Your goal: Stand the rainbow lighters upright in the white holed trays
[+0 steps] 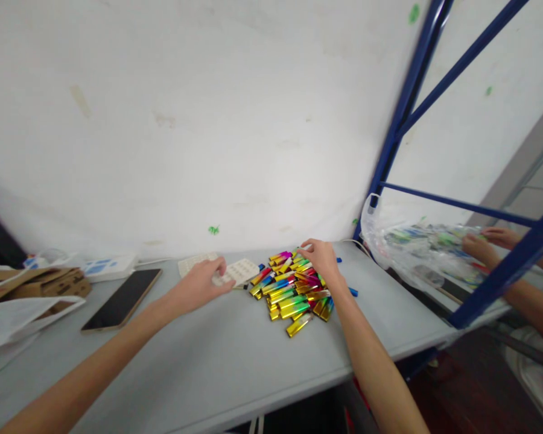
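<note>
Near the back edge of the desk [199, 367], the left hand [203, 282] parts its fingers by a pale sheet [245, 269]; the right hand [322, 259], grip unclear, needs lightness among glossy pieces [294, 305].

the right hand [319, 258] (forearm [371, 355] cut off) partly hides the glossy pile [293, 307].

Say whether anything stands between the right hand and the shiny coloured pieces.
Nothing visible does. The right hand is over the back of the pile of shiny coloured pieces; whether it touches them is unclear. The pale sheets lie left of the pile, out of the way.
</note>
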`<state>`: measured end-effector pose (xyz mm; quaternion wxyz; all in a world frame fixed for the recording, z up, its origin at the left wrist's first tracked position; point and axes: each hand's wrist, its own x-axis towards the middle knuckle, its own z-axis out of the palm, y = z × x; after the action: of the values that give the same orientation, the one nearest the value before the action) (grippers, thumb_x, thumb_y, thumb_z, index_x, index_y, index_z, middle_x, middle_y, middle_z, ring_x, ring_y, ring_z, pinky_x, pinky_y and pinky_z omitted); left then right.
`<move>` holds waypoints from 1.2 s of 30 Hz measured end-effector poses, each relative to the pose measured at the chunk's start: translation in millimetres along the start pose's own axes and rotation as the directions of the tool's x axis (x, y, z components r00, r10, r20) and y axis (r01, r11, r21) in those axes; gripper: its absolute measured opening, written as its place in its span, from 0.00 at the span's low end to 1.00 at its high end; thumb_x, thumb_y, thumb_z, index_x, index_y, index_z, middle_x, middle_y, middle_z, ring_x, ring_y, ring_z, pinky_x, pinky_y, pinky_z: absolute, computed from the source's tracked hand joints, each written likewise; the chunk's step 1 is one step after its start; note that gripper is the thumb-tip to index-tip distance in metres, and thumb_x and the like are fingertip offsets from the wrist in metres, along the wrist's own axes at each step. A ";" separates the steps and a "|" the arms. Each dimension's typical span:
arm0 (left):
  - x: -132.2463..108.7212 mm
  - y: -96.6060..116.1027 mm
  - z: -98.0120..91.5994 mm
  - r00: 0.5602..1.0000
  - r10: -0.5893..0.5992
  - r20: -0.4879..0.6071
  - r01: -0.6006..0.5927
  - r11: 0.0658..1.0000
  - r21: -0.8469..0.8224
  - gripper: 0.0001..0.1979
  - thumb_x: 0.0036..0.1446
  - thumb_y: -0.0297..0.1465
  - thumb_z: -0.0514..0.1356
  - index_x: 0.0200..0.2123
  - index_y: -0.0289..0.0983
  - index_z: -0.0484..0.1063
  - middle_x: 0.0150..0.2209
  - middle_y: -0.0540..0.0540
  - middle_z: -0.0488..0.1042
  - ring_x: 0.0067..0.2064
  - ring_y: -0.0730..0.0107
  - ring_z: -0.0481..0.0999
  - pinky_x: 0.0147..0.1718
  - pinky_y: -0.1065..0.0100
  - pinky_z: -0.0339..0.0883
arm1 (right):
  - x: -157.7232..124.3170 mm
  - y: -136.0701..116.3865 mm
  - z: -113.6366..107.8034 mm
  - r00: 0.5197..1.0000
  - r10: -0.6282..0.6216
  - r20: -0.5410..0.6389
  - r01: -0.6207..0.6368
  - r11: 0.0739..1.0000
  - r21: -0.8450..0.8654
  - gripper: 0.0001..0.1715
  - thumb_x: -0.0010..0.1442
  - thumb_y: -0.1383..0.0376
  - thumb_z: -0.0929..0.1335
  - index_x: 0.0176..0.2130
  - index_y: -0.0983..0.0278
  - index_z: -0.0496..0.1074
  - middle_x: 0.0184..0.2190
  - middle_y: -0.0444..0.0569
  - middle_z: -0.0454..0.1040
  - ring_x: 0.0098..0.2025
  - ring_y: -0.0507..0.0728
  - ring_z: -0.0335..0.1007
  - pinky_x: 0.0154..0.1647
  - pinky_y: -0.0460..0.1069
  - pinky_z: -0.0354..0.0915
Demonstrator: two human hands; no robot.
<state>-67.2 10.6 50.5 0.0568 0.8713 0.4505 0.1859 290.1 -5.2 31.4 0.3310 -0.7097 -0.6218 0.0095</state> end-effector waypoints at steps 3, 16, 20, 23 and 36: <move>-52.5 -15.6 12.8 0.996 0.086 -0.007 -0.086 0.991 -0.107 0.13 0.58 0.46 0.62 0.36 0.43 0.68 0.44 0.44 0.81 0.48 0.53 0.80 0.48 0.59 0.72 | -4.1 -10.7 1.4 1.000 -0.015 0.025 0.016 0.999 -0.036 0.23 0.71 0.49 0.67 0.36 0.61 0.83 0.24 0.49 0.81 0.31 0.58 0.79 0.39 0.48 0.67; -73.2 -37.1 22.3 0.964 0.252 0.081 -0.232 0.952 -0.198 0.21 0.55 0.40 0.67 0.52 0.44 0.74 0.53 0.43 0.79 0.54 0.52 0.79 0.56 0.58 0.72 | -2.6 -16.3 52.8 0.829 -0.488 0.272 0.501 0.865 0.026 0.17 0.72 0.69 0.65 0.56 0.66 0.78 0.58 0.58 0.78 0.60 0.60 0.72 0.64 0.55 0.64; -54.8 -38.1 21.4 0.941 0.324 0.098 -0.300 0.932 -0.202 0.26 0.53 0.37 0.68 0.56 0.43 0.73 0.55 0.42 0.79 0.56 0.51 0.79 0.58 0.58 0.71 | 6.9 -19.3 58.6 0.841 -0.405 0.359 0.449 0.893 -0.045 0.17 0.73 0.69 0.64 0.51 0.67 0.81 0.50 0.58 0.82 0.51 0.59 0.77 0.58 0.53 0.66; -50.2 -38.8 27.8 0.934 0.345 0.092 -0.322 0.926 -0.195 0.31 0.53 0.37 0.68 0.61 0.44 0.71 0.59 0.41 0.77 0.59 0.49 0.77 0.61 0.55 0.69 | 10.7 -21.7 58.6 0.853 -0.390 0.347 0.440 0.895 -0.077 0.15 0.73 0.65 0.67 0.48 0.66 0.82 0.45 0.58 0.83 0.48 0.60 0.77 0.55 0.52 0.66; -60.2 -29.1 38.9 0.949 0.313 0.031 -0.293 0.916 -0.275 0.34 0.55 0.40 0.68 0.64 0.44 0.67 0.58 0.42 0.76 0.58 0.49 0.76 0.61 0.53 0.68 | -4.1 -13.7 42.0 0.964 -0.254 0.077 0.243 0.961 0.136 0.22 0.77 0.55 0.58 0.49 0.65 0.74 0.36 0.50 0.80 0.37 0.57 0.73 0.43 0.50 0.63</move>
<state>-106.4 -18.2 -9.7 0.1608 0.9212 0.2787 0.2189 259.3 10.4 3.5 0.3438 -0.6025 -0.7191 0.0402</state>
